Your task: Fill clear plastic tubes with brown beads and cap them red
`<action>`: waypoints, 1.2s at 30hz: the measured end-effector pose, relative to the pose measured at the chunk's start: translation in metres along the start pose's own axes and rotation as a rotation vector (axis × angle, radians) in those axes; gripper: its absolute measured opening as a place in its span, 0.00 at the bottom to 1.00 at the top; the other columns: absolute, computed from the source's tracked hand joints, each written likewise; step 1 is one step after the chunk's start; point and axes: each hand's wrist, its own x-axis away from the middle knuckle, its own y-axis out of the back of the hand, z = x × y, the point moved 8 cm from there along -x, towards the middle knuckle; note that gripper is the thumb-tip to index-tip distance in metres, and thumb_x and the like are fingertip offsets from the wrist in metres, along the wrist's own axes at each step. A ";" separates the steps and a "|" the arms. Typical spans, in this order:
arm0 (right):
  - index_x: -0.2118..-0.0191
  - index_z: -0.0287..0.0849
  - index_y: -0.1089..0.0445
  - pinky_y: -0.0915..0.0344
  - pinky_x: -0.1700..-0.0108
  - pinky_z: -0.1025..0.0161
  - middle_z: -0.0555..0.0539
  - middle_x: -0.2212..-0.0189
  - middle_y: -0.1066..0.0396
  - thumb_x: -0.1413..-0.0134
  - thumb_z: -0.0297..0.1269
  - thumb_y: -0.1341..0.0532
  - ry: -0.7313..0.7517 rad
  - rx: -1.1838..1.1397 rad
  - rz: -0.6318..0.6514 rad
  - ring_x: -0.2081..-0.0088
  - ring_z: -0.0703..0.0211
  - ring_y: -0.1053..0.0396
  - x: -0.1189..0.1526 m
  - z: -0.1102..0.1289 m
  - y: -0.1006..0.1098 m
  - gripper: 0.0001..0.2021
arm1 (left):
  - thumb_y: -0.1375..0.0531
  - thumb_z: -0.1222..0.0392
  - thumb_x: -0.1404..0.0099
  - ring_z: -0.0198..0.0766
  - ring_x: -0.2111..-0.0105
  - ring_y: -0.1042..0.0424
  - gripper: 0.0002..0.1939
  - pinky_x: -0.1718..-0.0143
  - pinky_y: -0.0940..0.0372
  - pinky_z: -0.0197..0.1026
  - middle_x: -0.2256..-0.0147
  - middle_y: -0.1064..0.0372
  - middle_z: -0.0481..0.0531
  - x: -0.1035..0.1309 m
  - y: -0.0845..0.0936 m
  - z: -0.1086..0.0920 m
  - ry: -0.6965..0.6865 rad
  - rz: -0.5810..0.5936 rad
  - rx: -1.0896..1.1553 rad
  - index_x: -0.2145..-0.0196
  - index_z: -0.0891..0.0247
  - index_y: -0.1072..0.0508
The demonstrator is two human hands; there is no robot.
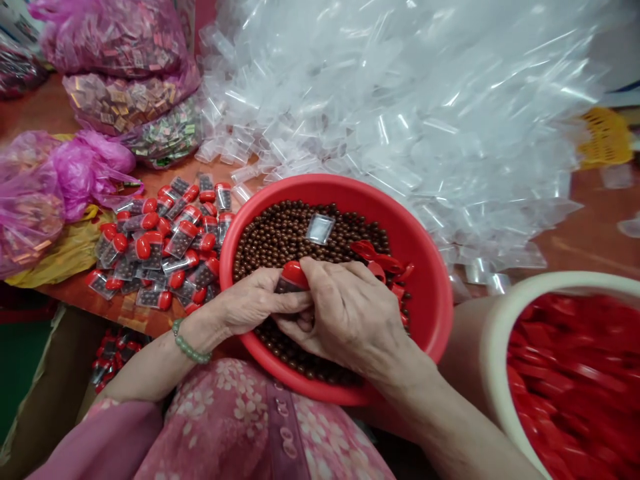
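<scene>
A red basin [430, 267] rests on my lap, filled with small brown beads [285, 230]. Over its near side my left hand [250, 303] and my right hand [350, 313] meet, both gripping one small clear vial with a red cap [294, 275]. An empty clear vial [320, 228] lies on the beads. A few loose red caps [383, 261] sit in the basin just beyond my right hand. A green bead bracelet [189, 347] circles my left wrist.
A heap of filled red-capped vials [160, 243] lies on the table left of the basin. A big pile of empty clear vials [400, 107] fills the back. A cream tub of red caps [575, 380] stands at right. Pink bags [110, 40] sit back left.
</scene>
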 end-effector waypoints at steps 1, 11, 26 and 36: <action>0.46 0.27 0.41 0.35 0.64 0.54 0.37 0.69 0.27 0.44 0.41 0.43 0.013 0.011 -0.007 0.66 0.48 0.29 -0.001 0.000 0.001 0.25 | 0.28 0.45 0.55 0.29 0.75 0.33 0.24 0.68 0.37 0.34 0.78 0.32 0.47 0.000 0.000 0.000 0.000 0.001 0.009 0.76 0.69 0.29; 0.43 0.30 0.46 0.35 0.64 0.54 0.36 0.65 0.28 0.42 0.42 0.44 -0.027 -0.056 0.049 0.63 0.47 0.30 -0.001 -0.002 -0.006 0.27 | 0.27 0.44 0.57 0.31 0.77 0.30 0.26 0.69 0.34 0.36 0.78 0.31 0.49 -0.001 0.001 0.005 0.048 -0.013 0.063 0.76 0.71 0.28; 0.48 0.35 0.40 0.40 0.70 0.58 0.44 0.73 0.33 0.45 0.46 0.43 -0.015 -0.031 -0.053 0.72 0.53 0.37 0.001 0.000 -0.004 0.24 | 0.27 0.44 0.58 0.30 0.77 0.31 0.26 0.71 0.35 0.34 0.78 0.30 0.49 0.001 -0.001 0.007 0.066 0.040 0.064 0.75 0.70 0.27; 0.39 0.29 0.49 0.32 0.67 0.51 0.31 0.60 0.28 0.44 0.43 0.43 -0.030 -0.078 -0.001 0.64 0.43 0.29 0.002 0.004 -0.006 0.33 | 0.50 0.35 0.35 0.34 0.84 0.33 0.31 0.80 0.38 0.36 0.83 0.34 0.51 -0.001 0.002 0.011 0.128 -0.148 0.208 0.79 0.67 0.31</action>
